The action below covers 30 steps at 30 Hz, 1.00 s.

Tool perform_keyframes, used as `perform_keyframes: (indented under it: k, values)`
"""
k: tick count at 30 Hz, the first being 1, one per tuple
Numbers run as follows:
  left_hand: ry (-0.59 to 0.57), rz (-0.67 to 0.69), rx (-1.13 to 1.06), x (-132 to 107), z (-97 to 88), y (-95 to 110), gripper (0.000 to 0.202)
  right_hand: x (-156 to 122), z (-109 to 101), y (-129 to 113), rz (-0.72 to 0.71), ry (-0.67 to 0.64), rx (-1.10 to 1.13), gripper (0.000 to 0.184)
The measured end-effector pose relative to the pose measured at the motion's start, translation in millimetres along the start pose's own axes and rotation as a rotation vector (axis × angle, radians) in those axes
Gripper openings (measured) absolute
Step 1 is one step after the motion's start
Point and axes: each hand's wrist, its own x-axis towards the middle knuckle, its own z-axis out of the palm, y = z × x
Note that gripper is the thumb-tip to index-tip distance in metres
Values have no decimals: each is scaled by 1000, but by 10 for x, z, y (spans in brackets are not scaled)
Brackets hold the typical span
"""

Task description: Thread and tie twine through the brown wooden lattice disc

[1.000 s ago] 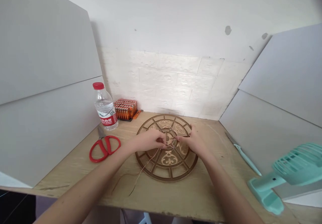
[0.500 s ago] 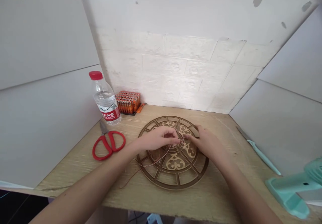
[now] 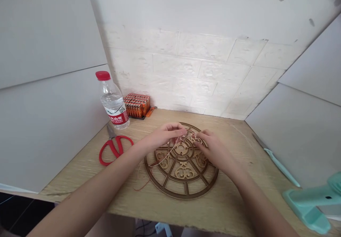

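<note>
A round brown wooden fretwork disc (image 3: 183, 180) lies flat on the wooden table (image 3: 213, 208). My left hand (image 3: 166, 134) hovers over the disc's upper left part, fingers pinched on a thin reddish thread (image 3: 160, 160). The thread trails down over the disc's left side onto the table. My right hand (image 3: 213, 148) rests over the disc's upper right part, fingertips pinched close to the left hand's, on the same thread as far as I can see. The two hands almost touch above the disc's centre ring.
Red-handled scissors (image 3: 115, 149) lie left of the disc. A water bottle (image 3: 113, 102) with a red cap and a pack of orange batteries (image 3: 137, 105) stand at the back left. A mint-handled knife (image 3: 279, 162) and a mint fan base (image 3: 309, 205) sit right. Grey panels wall both sides.
Both hands have moved up from the disc's centre to its upper part, drawing the thread along. The centre ring is now uncovered. The camera has shifted slightly.
</note>
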Motion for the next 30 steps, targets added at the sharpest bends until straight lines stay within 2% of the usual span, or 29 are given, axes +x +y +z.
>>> perform_keyframes:
  k: [5,8,10,11,13,16,18,21,26,30]
  values:
    - [129,40,-77,21,-64,45,31,3,-32,-88,47,83,308,29]
    - [158,17,-36,13,-129,90,29,-1,-99,-117,123,176,631,30]
    - [135,-24,14,-5,-165,118,27,2,-143,-106,190,230,877,29]
    - [112,-47,79,-15,-181,128,27,6,-163,-93,227,262,987,29]
    - [126,-82,377,-35,-218,137,29,15,-195,-60,284,340,1164,29]
    - [346,-110,909,-60,-300,126,37,29,-231,-21,322,450,1325,24]
    - [511,-148,1074,-82,-361,115,41,35,-249,-16,322,511,1379,21]
    - [628,-234,1210,-117,-421,91,48,38,-268,-31,276,565,1412,20]
    - [557,-275,1313,-126,-446,-15,40,35,-276,-16,181,663,1374,22]
    - [503,-268,1345,-97,-482,-89,37,27,-279,56,145,700,1204,19]
